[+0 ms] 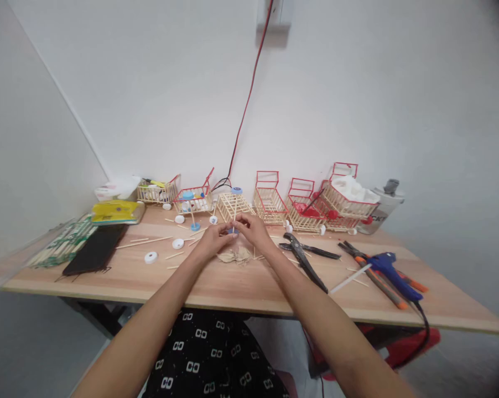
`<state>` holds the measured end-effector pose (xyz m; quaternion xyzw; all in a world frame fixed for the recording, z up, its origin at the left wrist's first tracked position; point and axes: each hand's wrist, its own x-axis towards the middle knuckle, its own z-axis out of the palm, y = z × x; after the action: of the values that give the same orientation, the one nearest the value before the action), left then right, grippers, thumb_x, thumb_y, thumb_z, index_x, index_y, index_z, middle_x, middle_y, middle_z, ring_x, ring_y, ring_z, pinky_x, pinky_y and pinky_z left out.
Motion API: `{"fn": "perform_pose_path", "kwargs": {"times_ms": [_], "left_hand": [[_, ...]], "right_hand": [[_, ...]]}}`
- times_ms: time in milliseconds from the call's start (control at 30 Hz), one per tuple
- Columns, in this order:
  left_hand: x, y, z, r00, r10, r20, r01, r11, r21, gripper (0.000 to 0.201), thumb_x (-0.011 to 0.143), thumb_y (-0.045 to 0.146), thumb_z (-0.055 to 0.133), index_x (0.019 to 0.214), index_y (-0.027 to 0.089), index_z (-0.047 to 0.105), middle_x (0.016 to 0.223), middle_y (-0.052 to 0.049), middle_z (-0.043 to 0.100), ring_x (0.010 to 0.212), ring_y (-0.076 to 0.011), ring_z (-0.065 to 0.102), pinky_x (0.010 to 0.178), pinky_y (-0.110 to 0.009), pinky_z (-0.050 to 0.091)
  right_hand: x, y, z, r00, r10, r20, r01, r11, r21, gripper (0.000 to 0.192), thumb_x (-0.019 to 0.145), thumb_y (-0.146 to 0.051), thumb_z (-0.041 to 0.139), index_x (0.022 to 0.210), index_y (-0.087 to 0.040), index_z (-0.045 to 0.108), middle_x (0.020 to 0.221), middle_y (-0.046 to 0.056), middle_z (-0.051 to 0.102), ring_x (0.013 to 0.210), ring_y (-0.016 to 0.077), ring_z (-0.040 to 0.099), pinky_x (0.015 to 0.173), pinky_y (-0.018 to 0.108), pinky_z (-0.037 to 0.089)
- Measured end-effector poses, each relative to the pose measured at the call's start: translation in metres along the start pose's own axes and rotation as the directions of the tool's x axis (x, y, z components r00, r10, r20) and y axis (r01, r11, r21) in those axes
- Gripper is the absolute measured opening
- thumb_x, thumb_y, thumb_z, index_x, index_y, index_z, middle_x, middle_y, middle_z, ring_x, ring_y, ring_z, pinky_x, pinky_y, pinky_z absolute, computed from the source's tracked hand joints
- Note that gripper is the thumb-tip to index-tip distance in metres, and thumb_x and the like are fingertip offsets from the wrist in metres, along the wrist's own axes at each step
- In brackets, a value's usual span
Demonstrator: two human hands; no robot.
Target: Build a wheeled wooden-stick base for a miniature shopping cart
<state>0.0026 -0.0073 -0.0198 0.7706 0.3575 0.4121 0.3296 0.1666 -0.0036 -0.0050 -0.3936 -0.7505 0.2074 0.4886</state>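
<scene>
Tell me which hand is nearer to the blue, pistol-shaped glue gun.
Right. The right hand is well to the left of the blue glue gun; the left hand is farther left, beyond the right one.

Black garment [208, 354] over lap, white rounded-square motifs [192, 366] printed in pairs all over, kinda retro. Forearms [160, 315] bare as far as visible, hands [214, 241] bare too.

Here we are at the middle of the pale wooden desk [139, 277]: left hand [217, 239] and right hand [253, 228] share a fingertip grip on a thin wooden stick with round blue caps [235, 208], held upright! Red-handled pale wooden carts [270, 205] line the back edge; a dark-blue plastic glue gun [389, 272] lies toward the right end.
</scene>
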Motion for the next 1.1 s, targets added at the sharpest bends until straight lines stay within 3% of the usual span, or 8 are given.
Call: {"fn": "perform_pose_path", "kwargs": {"times_ms": [100, 300, 500, 1100], "left_hand": [[0.0008, -0.0010, 0.0001, 1.000, 0.002, 0.021, -0.001, 1.000, -0.019, 0.050, 0.074, 0.040, 0.065, 0.113, 0.009, 0.065, 0.091, -0.007, 0.070, 0.074, -0.0184, 0.059, 0.068, -0.028, 0.045], [-0.0006, 0.0051, -0.0021, 1.000, -0.002, 0.000, 0.002, 1.000, -0.030, 0.040, 0.077, 0.040, 0.062, 0.103, 0.010, 0.070, 0.097, -0.009, 0.072, 0.083, -0.0223, 0.063, 0.077, -0.032, 0.047], [-0.0008, 0.0036, -0.0015, 1.000, -0.012, -0.017, 0.012, 0.999, -0.044, 0.044, 0.077, 0.040, 0.063, 0.109, 0.010, 0.068, 0.102, -0.010, 0.071, 0.087, -0.0231, 0.064, 0.079, -0.032, 0.047], [0.0006, -0.0010, -0.0001, 0.999, -0.038, -0.028, 0.037, 0.999, -0.035, 0.048, 0.076, 0.042, 0.064, 0.110, 0.008, 0.067, 0.098, -0.010, 0.071, 0.082, -0.0222, 0.063, 0.074, -0.031, 0.047]], "right_hand": [[0.0001, 0.0010, 0.0001, 1.000, 0.002, -0.007, -0.002, 1.000, 0.001, 0.018, 0.081, -0.034, 0.054, 0.072, -0.018, 0.058, 0.069, 0.000, 0.058, 0.065, 0.0129, 0.051, 0.063, 0.024, 0.038], [-0.0006, 0.0029, 0.0022, 1.000, -0.003, 0.001, 0.003, 1.000, 0.003, 0.018, 0.081, -0.034, 0.054, 0.073, -0.018, 0.059, 0.069, -0.001, 0.058, 0.064, 0.0126, 0.050, 0.062, 0.024, 0.037], [-0.0008, 0.0023, 0.0019, 1.000, -0.016, 0.021, 0.016, 1.000, 0.003, 0.019, 0.082, -0.034, 0.055, 0.073, -0.018, 0.060, 0.067, -0.001, 0.057, 0.064, 0.0125, 0.050, 0.061, 0.024, 0.036], [-0.0002, 0.0005, 0.0004, 1.000, -0.014, -0.002, 0.014, 1.000, 0.007, 0.019, 0.081, -0.033, 0.055, 0.070, -0.018, 0.059, 0.068, -0.001, 0.058, 0.064, 0.0123, 0.050, 0.062, 0.024, 0.036]]}}
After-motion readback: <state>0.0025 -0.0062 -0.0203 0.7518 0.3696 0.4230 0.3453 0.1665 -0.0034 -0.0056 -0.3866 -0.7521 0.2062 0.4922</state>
